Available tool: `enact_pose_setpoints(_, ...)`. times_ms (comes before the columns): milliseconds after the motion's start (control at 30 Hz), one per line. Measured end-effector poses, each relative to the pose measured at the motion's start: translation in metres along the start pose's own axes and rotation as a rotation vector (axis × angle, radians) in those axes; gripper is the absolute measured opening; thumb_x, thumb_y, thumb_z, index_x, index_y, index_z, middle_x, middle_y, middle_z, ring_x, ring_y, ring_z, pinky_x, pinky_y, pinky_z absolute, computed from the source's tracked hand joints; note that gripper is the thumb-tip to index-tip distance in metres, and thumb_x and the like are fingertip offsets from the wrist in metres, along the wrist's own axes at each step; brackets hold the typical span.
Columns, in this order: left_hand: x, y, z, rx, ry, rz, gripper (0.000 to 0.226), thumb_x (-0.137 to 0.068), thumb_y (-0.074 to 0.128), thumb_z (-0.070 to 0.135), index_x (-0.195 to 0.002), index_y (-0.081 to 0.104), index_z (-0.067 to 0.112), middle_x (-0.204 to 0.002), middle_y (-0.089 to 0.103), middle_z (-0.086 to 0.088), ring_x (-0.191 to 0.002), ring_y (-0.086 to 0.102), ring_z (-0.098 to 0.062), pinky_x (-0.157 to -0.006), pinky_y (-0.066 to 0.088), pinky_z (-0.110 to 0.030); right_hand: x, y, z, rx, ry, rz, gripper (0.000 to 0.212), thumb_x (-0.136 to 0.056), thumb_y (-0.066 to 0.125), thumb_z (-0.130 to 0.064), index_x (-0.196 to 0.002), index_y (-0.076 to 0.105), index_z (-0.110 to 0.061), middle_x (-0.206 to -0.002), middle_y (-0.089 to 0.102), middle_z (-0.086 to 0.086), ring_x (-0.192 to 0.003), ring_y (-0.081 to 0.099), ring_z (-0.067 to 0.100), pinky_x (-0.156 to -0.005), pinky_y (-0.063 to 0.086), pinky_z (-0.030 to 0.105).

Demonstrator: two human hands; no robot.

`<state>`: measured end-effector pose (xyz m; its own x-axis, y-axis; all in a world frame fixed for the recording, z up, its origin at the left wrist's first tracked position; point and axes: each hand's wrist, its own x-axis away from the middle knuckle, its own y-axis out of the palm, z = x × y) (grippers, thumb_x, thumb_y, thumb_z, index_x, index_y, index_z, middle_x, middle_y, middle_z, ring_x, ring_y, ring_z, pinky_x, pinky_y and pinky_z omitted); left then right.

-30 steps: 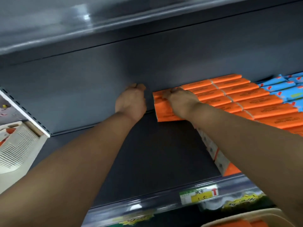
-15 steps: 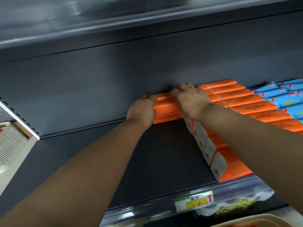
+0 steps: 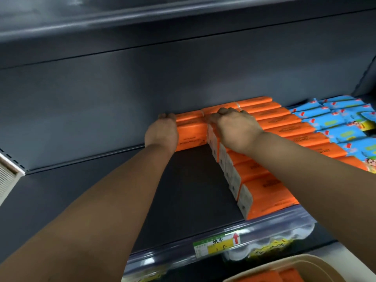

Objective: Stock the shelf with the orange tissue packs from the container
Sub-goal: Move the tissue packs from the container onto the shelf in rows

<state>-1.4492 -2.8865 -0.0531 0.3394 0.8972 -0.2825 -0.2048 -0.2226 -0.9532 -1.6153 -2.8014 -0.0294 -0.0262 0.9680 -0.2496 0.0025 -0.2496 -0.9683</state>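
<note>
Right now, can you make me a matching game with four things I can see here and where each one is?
Things:
1. left hand
2. blue packs
3. price label
4. container

Places:
a. on the front edge of the shelf
b. bottom right, below the shelf
c. at the left end of the orange tissue packs by the back wall
d. far right end of the shelf

Pairs: 1-c, 2-d, 3-a, 4-b.
</note>
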Motion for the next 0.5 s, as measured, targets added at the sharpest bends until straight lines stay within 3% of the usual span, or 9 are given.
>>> enact_pose_setpoints(133,0.029,-0.023,0.004,0.017,-0.003,-0.017,0.034,-0.093,0.053,0.013,-0.126,0.048,0.007,-0.122,0.052,-0.016,-0.102,0.059,-0.033,-0.07,0.044,-0.036,0.025,-0.013,-0.01,-0.002,-0.007,-0.005,0.038,-0.091,0.046,-0.013,-0.127,0.053,-0.021,-0.12,0.053,0.008,-0.117,0.048,0.03,-0.092,0.04,0.039)
enact_pose_setpoints(267,0.087,-0.059,0.023,0.055,0.057,0.015,0.038,-0.09,0.059,0.019,-0.127,0.053,0.011,-0.124,0.055,-0.015,-0.109,0.057,-0.035,-0.085,0.048,-0.041,0.081,-0.035,-0.022,-0.026,-0.039,0.047,0.04,-0.087,0.05,-0.01,-0.125,0.054,-0.02,-0.119,0.054,0.006,-0.118,0.049,0.03,-0.092,0.04,0.039)
enact_pose_setpoints(500,0.214,-0.088,0.072,0.281,0.256,0.177,0.027,-0.09,0.06,0.022,-0.117,0.059,0.02,-0.117,0.059,0.0,-0.101,0.061,-0.02,-0.08,0.05,-0.037,0.221,-0.049,-0.022,-0.093,-0.068,0.193,0.028,-0.087,0.057,-0.018,-0.115,0.061,-0.016,-0.109,0.06,0.009,-0.105,0.054,0.034,-0.082,0.043,0.043)
